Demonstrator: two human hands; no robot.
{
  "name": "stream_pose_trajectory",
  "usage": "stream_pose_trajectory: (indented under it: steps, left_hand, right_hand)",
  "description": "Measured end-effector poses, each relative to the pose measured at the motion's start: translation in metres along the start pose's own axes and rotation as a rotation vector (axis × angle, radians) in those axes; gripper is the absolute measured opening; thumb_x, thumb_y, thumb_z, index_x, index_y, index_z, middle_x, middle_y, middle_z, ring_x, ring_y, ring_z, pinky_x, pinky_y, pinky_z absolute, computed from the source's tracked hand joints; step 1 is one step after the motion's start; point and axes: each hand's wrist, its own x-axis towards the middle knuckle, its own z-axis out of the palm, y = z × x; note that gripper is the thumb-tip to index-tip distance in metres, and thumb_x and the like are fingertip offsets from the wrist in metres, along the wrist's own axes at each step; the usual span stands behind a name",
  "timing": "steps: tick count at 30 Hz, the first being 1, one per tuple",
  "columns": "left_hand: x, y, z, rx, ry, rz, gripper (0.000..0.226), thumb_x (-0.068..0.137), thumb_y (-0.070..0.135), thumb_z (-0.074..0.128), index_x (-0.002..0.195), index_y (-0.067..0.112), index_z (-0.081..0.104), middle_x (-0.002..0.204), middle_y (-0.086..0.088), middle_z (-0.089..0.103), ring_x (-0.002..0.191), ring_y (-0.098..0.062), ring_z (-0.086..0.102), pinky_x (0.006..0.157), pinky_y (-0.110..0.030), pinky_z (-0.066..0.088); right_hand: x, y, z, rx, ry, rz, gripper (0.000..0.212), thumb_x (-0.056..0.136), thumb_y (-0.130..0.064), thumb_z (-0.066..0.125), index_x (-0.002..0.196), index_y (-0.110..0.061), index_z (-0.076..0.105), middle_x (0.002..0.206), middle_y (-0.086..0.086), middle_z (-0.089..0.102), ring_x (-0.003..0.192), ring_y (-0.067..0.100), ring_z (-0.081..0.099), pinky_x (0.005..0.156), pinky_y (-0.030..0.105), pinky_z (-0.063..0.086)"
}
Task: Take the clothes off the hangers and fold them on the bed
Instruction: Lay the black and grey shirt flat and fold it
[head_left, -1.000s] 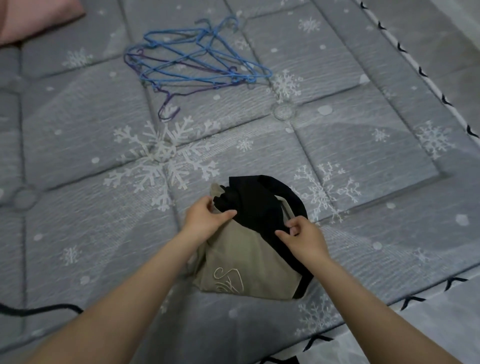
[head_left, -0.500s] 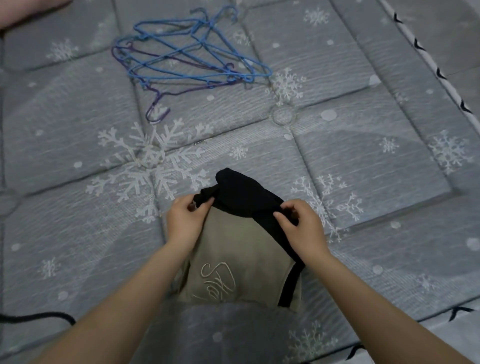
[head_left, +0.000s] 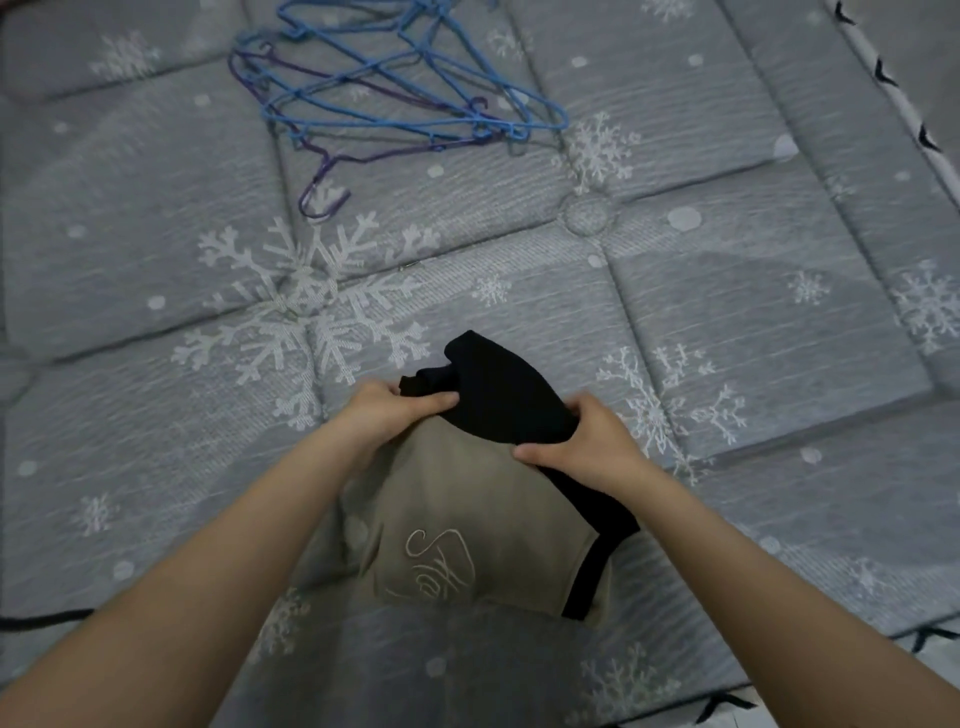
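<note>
A folded beige garment (head_left: 467, 509) with black trim and pale embroidered script lies on the grey snowflake-patterned bed (head_left: 727, 322) in front of me. Its black part (head_left: 498, 395) is bunched at the far end. My left hand (head_left: 384, 410) pinches the black fabric at the garment's far left corner, thumb on top. My right hand (head_left: 587, 441) grips the black fabric at the far right edge, fingers curled over it. A heap of empty blue and purple wire hangers (head_left: 384, 98) lies farther back on the bed.
The bed's right edge with white piping and black marks (head_left: 904, 114) runs along the upper right. A black cord (head_left: 41, 619) lies at the lower left. The near edge of the bed shows at the bottom right.
Both hands have shifted the black fabric and pressed it flatter over the beige part. The garment sits squarer than a second ago, and the view has moved closer over it.
</note>
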Motion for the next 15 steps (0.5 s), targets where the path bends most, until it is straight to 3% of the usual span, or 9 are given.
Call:
stream_pose_trajectory:
  steps: [4, 8, 13, 15]
  left_hand:
    - [-0.011, 0.001, -0.002, -0.090, -0.136, 0.024, 0.035, 0.071, 0.033, 0.080, 0.098, 0.015, 0.066, 0.097, -0.006, 0.072, 0.091, -0.022, 0.068, 0.090, -0.037, 0.052]
    - [-0.026, -0.002, -0.015, -0.149, -0.266, 0.107, 0.051, 0.069, 0.039, 0.079, 0.113, 0.016, 0.065, 0.104, -0.005, 0.072, 0.099, -0.022, 0.068, 0.096, -0.039, 0.049]
    - [-0.065, 0.015, -0.029, -0.190, -0.247, 0.255, 0.038, 0.077, 0.031, 0.076, 0.108, 0.013, 0.063, 0.104, -0.012, 0.071, 0.102, -0.029, 0.066, 0.095, -0.042, 0.050]
    - [-0.096, 0.035, -0.038, -0.219, -0.213, 0.350, 0.050, 0.068, 0.035, 0.082, 0.107, 0.009, 0.063, 0.103, -0.014, 0.070, 0.102, -0.031, 0.065, 0.089, -0.038, 0.050]
  right_hand:
    - [-0.006, -0.003, -0.002, 0.203, -0.187, 0.020, 0.040, 0.068, -0.025, 0.083, 0.103, -0.017, 0.066, 0.099, -0.001, 0.070, 0.089, 0.014, 0.067, 0.081, 0.031, 0.055]
    - [-0.029, -0.006, -0.013, 0.409, -0.269, -0.007, 0.038, 0.073, -0.016, 0.080, 0.107, -0.022, 0.065, 0.100, -0.003, 0.071, 0.091, 0.012, 0.068, 0.074, 0.023, 0.054]
    - [-0.073, -0.030, -0.031, 0.453, -0.165, -0.056, 0.039, 0.074, -0.009, 0.077, 0.109, -0.018, 0.063, 0.104, 0.001, 0.071, 0.096, 0.017, 0.067, 0.085, 0.032, 0.053]
    - [-0.104, -0.053, -0.048, 0.447, -0.091, -0.099, 0.041, 0.074, -0.010, 0.077, 0.111, -0.017, 0.062, 0.105, 0.001, 0.070, 0.096, 0.017, 0.066, 0.087, 0.033, 0.053]
